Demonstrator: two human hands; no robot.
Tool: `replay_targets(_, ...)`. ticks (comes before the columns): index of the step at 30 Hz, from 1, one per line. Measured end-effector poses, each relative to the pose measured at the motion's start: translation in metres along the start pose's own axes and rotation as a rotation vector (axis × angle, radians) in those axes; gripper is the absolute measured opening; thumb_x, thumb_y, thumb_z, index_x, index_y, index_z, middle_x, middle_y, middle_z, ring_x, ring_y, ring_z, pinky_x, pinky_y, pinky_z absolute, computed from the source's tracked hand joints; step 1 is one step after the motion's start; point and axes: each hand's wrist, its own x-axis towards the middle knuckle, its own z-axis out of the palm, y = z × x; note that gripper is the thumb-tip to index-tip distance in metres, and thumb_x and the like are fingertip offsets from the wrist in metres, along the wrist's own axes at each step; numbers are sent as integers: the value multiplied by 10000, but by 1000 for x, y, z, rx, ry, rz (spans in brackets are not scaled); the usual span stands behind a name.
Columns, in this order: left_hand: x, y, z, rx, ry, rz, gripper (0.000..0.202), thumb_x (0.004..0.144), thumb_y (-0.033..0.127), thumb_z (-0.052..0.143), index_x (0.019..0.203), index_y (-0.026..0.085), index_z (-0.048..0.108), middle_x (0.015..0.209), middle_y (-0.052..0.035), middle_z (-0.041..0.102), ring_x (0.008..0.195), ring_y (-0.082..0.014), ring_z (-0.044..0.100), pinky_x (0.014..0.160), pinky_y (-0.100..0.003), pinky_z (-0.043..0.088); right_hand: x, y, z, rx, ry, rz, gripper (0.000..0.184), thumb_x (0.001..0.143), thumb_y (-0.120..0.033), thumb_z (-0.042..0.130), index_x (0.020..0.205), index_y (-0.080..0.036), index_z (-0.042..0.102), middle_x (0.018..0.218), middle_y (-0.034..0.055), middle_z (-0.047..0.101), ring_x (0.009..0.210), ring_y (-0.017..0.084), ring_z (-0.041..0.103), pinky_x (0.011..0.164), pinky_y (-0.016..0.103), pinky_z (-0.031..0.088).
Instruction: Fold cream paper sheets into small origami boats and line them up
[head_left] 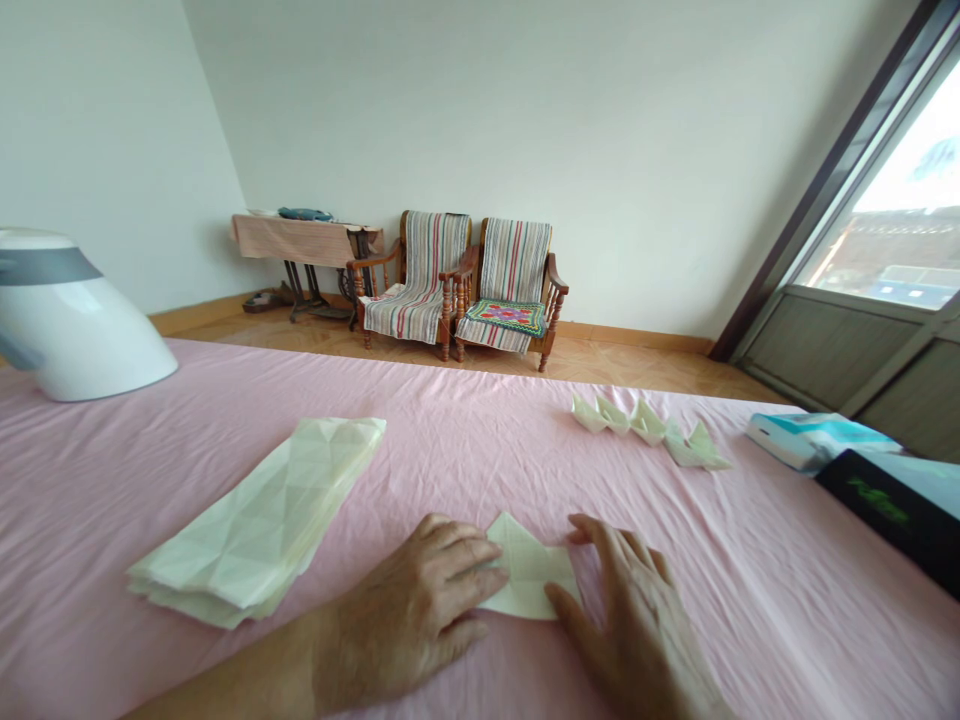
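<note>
A partly folded sheet of pale green paper, with a peak at its far edge, lies on the pink cloth between my hands. My left hand rests low over the paper's left edge, fingers stretched out and fingertips touching it. On the other side, my right hand has thumb and fingers spread apart, the thumb on the paper's near right corner. Left of my hands lies a stack of creased pale green paper sheets. Several folded paper boats stand in a row farther off to the right.
A white and grey thermos jug stands at the table's left. At the right are a blue and white tissue pack and a black box. Beyond the pink-covered table are two wooden armchairs and a cloth-draped sewing table.
</note>
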Motion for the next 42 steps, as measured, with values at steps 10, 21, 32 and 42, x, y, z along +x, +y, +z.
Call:
replay_targets(10,0,2,-1,50,-45,1,267,942,178,541,1207,201,563,1185,-73,626,1082,-243,540,966,-412,315,0,5,17,256,-41,94,420,787,-213,572,1190,-217,455,958,59,598,868,235,574,762,391,448)
replay_targets(21,-1,3,2,77,16,29,186,942,74,459,1012,161,608,999,-57,661,948,-203,578,924,-387,349,10,3,5,198,-132,153,120,752,-201,588,865,-230,559,769,8,597,710,192,570,662,321,426)
replay_targets(32,-2,1,3,14,-18,9,180,906,63,485,1012,157,597,1012,-67,643,941,-221,559,888,-375,402,14,-4,0,158,-167,192,56,734,-188,593,740,-234,563,733,-6,614,692,187,582,670,320,398)
replay_targets(42,-3,0,4,1,-7,4,206,896,51,497,1039,165,592,1031,-64,646,959,-218,569,902,-368,422,8,8,10,452,-207,176,207,777,-187,525,842,-242,714,734,34,661,680,194,626,599,299,453)
